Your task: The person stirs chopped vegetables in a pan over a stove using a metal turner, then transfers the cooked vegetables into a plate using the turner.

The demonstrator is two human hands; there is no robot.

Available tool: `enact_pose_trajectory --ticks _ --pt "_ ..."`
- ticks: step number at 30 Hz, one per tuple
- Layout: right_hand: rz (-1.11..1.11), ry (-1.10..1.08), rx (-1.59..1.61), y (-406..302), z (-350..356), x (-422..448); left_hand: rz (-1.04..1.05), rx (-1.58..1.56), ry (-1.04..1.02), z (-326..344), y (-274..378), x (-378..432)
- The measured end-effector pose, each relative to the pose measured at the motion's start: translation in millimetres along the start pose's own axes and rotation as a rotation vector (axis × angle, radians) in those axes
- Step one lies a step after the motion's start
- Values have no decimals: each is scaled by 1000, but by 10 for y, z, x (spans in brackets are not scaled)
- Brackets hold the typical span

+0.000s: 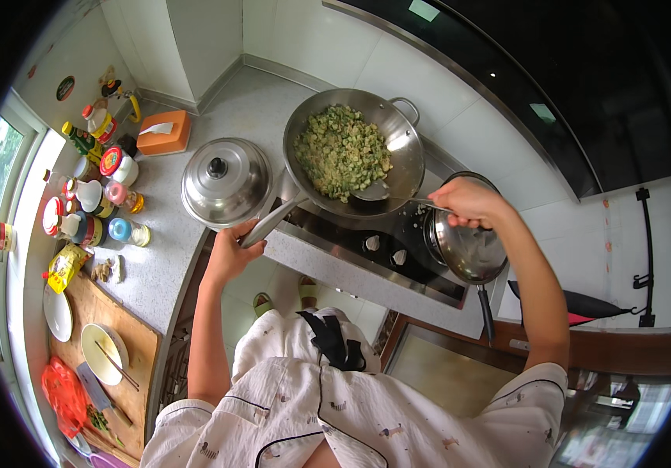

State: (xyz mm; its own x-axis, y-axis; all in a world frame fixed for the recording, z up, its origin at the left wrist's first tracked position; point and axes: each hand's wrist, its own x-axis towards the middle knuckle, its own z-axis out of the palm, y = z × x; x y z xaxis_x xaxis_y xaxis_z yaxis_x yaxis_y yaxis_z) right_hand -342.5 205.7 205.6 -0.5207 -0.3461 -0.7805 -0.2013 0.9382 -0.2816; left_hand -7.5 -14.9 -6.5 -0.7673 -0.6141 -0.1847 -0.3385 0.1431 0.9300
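A steel wok (408,167) sits over the gas stove, tilted a little. My left hand (235,248) grips its long handle (277,219) near the end. Chopped green vegetable pieces mixed with a pale yellowish food (338,146) are heaped in the wok's left and middle part. In my right hand (469,202) is the thin metal handle of a spatula (373,192). The spatula's blade rests in the wok at the lower edge of the food, partly covering it. Whatever burner is under the wok is hidden from view.
A domed steel lid (227,181) with a black knob lies left of the wok. Right of it, a steel pan (470,248) stands below my right hand. Seasoning bottles (98,126) crowd the window side. A cutting board (139,339) holds a bowl (98,351), chopsticks and a cleaver (97,389).
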Motion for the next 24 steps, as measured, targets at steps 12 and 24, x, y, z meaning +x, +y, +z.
enact_pose_trajectory --ticks 12,24 --pt "-782 694 78 666 878 1335 -67 8 -32 -28 109 -14" --pt "-513 755 -497 533 415 -90 -101 -9 -22 -4 170 -27"
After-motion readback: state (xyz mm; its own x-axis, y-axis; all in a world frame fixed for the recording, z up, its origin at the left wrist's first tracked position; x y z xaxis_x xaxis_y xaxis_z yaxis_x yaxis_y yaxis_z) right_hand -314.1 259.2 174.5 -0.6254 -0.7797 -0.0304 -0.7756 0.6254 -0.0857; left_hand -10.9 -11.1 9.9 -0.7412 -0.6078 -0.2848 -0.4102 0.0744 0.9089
